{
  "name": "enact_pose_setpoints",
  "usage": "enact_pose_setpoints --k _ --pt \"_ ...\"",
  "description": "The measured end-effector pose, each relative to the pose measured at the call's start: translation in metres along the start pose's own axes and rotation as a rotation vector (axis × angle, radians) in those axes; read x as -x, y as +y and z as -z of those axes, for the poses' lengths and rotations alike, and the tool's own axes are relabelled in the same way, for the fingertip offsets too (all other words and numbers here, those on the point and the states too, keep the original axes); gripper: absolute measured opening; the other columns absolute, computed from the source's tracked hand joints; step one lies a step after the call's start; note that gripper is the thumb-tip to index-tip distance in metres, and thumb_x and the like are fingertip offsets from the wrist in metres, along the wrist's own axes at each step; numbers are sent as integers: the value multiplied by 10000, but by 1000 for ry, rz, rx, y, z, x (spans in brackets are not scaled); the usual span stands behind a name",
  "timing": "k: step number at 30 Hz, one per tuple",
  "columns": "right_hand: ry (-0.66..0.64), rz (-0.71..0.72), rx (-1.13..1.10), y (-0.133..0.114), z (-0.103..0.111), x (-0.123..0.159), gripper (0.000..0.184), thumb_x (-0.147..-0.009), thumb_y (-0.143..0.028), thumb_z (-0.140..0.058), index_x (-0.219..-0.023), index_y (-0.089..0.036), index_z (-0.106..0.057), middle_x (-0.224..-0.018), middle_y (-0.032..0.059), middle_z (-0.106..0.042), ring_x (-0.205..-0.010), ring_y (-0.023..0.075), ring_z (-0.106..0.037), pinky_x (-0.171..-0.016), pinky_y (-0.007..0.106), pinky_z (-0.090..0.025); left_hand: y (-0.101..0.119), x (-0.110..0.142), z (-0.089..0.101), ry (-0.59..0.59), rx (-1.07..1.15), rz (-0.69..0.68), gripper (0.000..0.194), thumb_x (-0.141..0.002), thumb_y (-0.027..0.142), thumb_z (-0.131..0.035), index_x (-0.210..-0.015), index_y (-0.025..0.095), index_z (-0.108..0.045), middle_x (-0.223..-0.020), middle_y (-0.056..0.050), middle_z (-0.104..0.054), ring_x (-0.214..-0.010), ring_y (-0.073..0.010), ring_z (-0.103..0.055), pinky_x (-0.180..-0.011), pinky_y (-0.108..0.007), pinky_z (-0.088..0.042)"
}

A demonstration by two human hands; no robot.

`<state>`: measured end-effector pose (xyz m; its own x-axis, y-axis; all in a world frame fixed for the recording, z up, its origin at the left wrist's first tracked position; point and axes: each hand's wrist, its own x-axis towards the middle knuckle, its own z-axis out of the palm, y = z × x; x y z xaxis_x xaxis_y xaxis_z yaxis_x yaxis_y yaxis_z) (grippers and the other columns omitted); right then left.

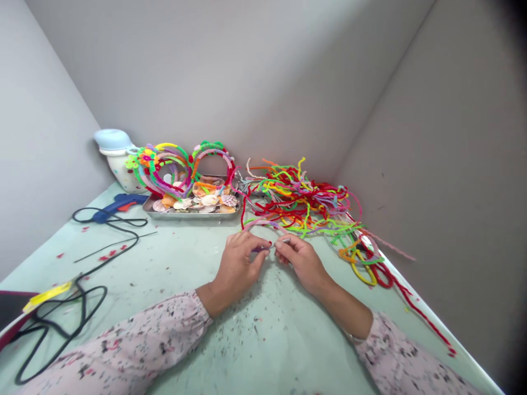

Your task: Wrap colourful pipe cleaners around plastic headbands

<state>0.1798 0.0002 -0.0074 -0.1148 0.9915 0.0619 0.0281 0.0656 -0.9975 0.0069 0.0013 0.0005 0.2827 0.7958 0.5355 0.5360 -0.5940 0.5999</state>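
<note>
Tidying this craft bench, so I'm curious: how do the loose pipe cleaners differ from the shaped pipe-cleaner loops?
The loose pipe cleaners lie in a tangled heap of separate wavy strands, while the shaped pipe-cleaner loops are bent into rounded frames. The loose pipe cleaners sprawl low across the table; the loops rise upright behind the shell tray. The loops carry flower-like decorations, which the loose pipe cleaners lack. Both are fuzzy and brightly coloured, with much red and green.

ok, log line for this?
left hand: pinching pipe cleaner | right hand: pinching same pipe cleaner | nearby: pipe cleaner heap, seashell tray
</note>
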Motion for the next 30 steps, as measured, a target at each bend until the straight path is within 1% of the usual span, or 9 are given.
enact_pose_setpoints --k 4,19,26,30 --pt "0 1 9 -1 0 0 246 -812 -436 -617 -777 -194 -586 -652 -23 -568 -583 125 -480 -581 263 -388 1 0 1 -2 7 12 66 -835 196 -602 -875 212 -652 -836 -22 -649 -876 -198 -579 -846 -367 -413" --pt "-6 -10 -20 -2 0 1 241 -802 -432 -631 -784 -193 -600 -647 -28 -573 -581 120 -483 -584 261 -385 1 -1 1 -30 22 35 56 -841 182 -585 -857 195 -637 -851 -21 -644 -888 -192 -563 -856 -356 -397" --pt "-9 -9 -20 -2 0 1 232 -812 -427 -619 -789 -197 -597 -661 -21 -573 -586 122 -485 -583 259 -387 0 1 0 1 1 38 61 -847 204 -584 -888 199 -630 -875 -27 -646 -897 -195 -562 -852 -357 -399" --pt "-2 -14 -22 -2 0 1 244 -802 -440 -626 -795 -197 -604 -658 -22 -572 -584 124 -487 -586 265 -392 0 0 1 -4 3 28 61 -853 206 -577 -877 199 -633 -867 -27 -646 -892 -196 -566 -852 -358 -402"
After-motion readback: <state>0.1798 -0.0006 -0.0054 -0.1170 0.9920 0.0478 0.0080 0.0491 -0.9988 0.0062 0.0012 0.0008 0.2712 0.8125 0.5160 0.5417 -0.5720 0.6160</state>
